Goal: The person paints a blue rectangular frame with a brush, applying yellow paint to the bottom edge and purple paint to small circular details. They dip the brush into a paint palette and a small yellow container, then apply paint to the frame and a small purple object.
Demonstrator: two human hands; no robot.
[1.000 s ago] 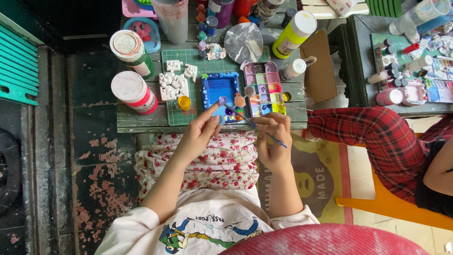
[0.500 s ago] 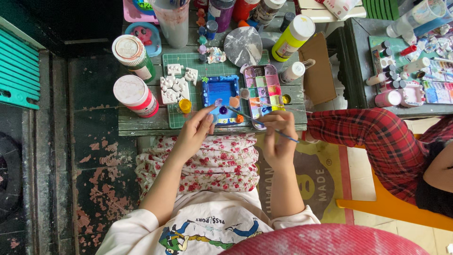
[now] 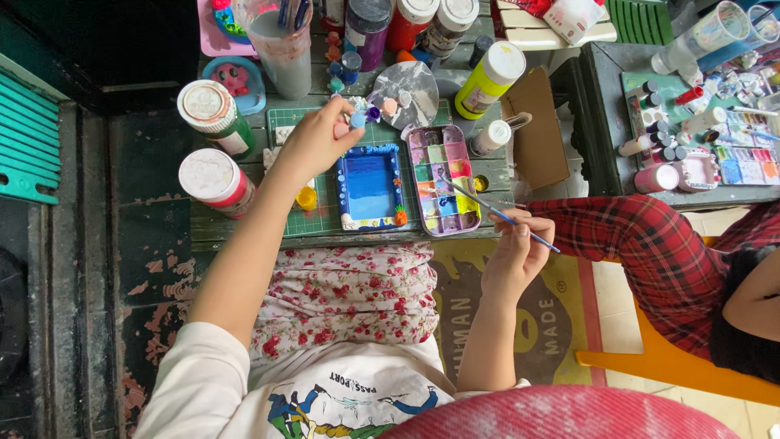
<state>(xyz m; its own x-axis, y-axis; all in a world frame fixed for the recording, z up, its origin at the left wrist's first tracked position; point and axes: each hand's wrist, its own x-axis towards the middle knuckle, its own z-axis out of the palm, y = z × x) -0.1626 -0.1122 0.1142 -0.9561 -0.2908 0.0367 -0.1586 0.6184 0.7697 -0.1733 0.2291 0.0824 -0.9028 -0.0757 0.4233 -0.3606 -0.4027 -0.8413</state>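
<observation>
My left hand [image 3: 315, 140] reaches forward over the green cutting mat [image 3: 325, 219] and pinches a small blue paint pot [image 3: 357, 119] near several other little pots. My right hand [image 3: 517, 246] hovers off the table's front edge, holding a thin blue-handled paintbrush [image 3: 500, 215] whose tip points at the paint palette [image 3: 441, 179] of several coloured wells. Between my hands lies a blue-painted rectangular frame [image 3: 370, 188] with small decorations on its border.
Two large paint jars [image 3: 213, 179] with white lids stand at the left. Tall paint bottles [image 3: 487, 80], a water cup [image 3: 280, 41] and a round foil-like plate [image 3: 410, 93] crowd the back. Another person in a red plaid sleeve [image 3: 650, 244] sits to the right at a second table.
My left hand has left the blue frame and reached forward to the small paint pots, taking hold of a blue one. My right hand drew the brush back from the frame toward the table's edge.
</observation>
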